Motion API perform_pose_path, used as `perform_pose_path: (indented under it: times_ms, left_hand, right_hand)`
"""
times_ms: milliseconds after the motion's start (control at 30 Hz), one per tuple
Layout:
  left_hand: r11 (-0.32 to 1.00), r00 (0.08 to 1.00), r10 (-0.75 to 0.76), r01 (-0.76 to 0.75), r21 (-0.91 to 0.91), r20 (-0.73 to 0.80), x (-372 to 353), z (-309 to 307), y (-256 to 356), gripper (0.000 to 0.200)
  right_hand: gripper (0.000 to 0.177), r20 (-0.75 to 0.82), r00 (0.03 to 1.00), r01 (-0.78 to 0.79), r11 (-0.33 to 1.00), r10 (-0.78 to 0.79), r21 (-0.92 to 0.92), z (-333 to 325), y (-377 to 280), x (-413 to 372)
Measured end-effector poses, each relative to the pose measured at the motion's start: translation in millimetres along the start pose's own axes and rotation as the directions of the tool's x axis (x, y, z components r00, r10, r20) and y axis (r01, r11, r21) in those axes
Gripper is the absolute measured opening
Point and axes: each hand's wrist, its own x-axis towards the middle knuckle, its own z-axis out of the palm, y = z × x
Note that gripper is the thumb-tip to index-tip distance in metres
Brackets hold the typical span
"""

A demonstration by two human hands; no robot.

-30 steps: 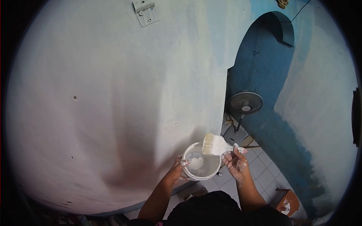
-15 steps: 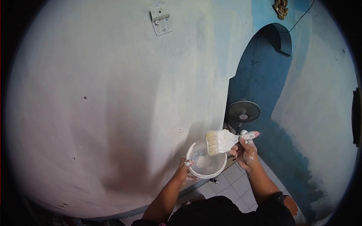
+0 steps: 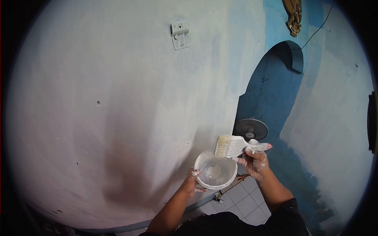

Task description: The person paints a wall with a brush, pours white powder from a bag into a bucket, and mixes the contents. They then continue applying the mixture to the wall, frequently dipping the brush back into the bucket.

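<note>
My left hand (image 3: 192, 183) grips the rim of a white plastic bucket (image 3: 229, 182), thumb over the edge and fingers beneath. A small amount of white paint (image 3: 213, 171) lies at the bottom of the bucket. In my right hand (image 3: 256, 160) is a wide paintbrush (image 3: 235, 146), held by its paint-smeared handle. The brush lies nearly level over the bucket's far rim, its cream bristles pointing left. White paint spots both hands.
A wall coated unevenly in white (image 3: 157, 102) fills the left, with a metal bracket (image 3: 181, 34) fixed on it. Beyond the arched opening (image 3: 271, 86) stands a fan (image 3: 251, 129). White floor tiles (image 3: 244, 200) show below, and a dark cable (image 3: 317, 27) runs at upper right.
The view has tilted up, so the wall bracket, arch and fan sit lower. The brush has risen slightly relative to the bucket, uncovering more of its inside. Both hands keep their hold.
</note>
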Motion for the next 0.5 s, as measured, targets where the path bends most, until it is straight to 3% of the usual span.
perform_pose_path:
  times_ms: [167,267,300,367,500]
  left_hand:
    - [0.998,0.997,0.061,-0.061,0.003,0.036,-13.3,16.3,21.5,0.076]
    - [0.996,0.995,0.085,-0.085,0.005,0.061,-19.3,26.0,32.5,0.079]
    - [0.996,0.994,0.093,-0.093,0.003,0.053,-18.6,28.8,34.6,0.079]
    - [0.995,0.994,0.102,-0.102,0.003,0.04,-20.3,30.1,34.0,0.079]
    - [0.994,0.994,0.107,-0.107,-0.006,0.024,-20.3,29.8,32.4,0.079]
  right_hand:
    - [0.028,0.318,0.924,0.275,0.947,-0.212,-0.168,24.9,-50.9,2.7]
    - [0.028,0.338,0.873,0.439,0.867,-0.35,-0.235,37.6,-74.6,4.9]
    - [0.036,0.387,0.835,0.513,0.806,-0.39,-0.294,36.2,-81.2,10.7]
    - [0.034,0.41,0.776,0.615,0.719,-0.479,-0.324,44.2,-87.5,17.5]
    - [0.018,0.59,0.634,0.764,0.526,-0.5,-0.375,56.1,-98.2,43.4]
